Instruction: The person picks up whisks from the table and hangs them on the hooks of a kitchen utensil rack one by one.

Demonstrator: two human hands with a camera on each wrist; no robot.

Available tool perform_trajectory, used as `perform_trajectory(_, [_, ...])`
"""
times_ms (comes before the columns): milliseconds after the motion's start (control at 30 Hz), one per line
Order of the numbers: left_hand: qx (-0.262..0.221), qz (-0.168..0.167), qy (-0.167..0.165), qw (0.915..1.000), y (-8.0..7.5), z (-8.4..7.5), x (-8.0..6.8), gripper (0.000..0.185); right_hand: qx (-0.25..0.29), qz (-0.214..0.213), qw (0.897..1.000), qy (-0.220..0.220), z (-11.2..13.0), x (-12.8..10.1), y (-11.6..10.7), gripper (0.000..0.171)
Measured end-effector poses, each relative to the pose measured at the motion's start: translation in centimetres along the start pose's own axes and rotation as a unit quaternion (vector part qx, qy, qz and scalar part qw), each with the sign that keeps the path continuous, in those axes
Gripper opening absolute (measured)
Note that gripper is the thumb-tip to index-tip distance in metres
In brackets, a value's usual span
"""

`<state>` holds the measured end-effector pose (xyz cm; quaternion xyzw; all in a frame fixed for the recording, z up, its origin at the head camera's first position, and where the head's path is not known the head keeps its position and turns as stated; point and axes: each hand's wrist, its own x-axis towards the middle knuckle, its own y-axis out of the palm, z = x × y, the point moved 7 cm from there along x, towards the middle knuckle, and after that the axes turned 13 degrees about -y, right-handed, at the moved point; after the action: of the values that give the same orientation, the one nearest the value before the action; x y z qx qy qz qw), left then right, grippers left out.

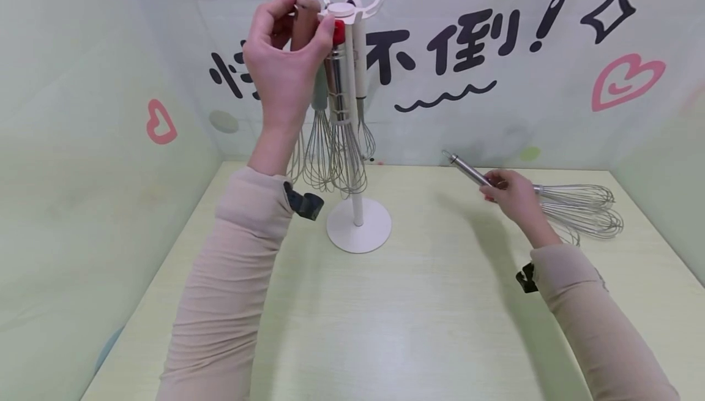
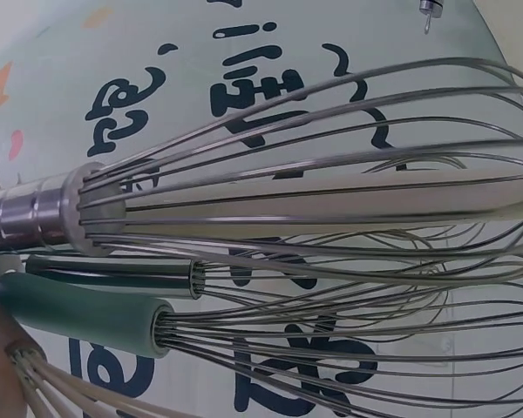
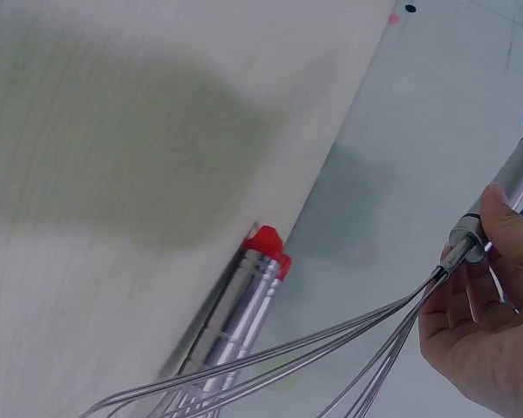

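Observation:
My left hand (image 1: 283,73) pinches the brown handle of a whisk (image 1: 304,24) at the top of a white hanging rack (image 1: 341,237). Other whisks hang there: a steel one with a red end (image 1: 337,73), a green-handled whisk (image 2: 87,313) and a white-handled whisk (image 1: 360,67). At the right, my right hand (image 1: 514,200) holds a steel-handled whisk (image 1: 467,169) by the lower end of its handle, between thumb and fingers. Below it lie several steel whisks (image 3: 235,305) with red handle ends, partly hidden by the hand in the head view.
The rack's round base stands on a pale wooden table (image 1: 407,303), toward its back edge. Behind it hangs a printed cloth backdrop (image 1: 457,125) with black lettering and pink hearts. Similar cloth walls border the table at left and right.

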<state>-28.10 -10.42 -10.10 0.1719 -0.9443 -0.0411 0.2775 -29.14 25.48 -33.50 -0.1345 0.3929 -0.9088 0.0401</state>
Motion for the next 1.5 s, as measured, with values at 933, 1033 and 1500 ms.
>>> perform_trajectory(933, [-0.008,0.01,-0.027,0.9996,0.1,-0.2,-0.9,0.049,0.086,-0.069,0.994,-0.007,7.8,1.0,-2.4,0.045])
perform_trajectory(1033, [-0.007,0.007,-0.025,0.9996,0.1,-0.3,-1.0,0.049,0.092,-0.079,0.993,-0.013,8.7,1.0,-2.7,0.045])
perform_trajectory(1500, [0.004,0.004,-0.023,0.9997,0.1,-0.5,-1.4,0.05,0.13,-0.119,0.983,-0.053,13.8,1.0,-4.1,0.043])
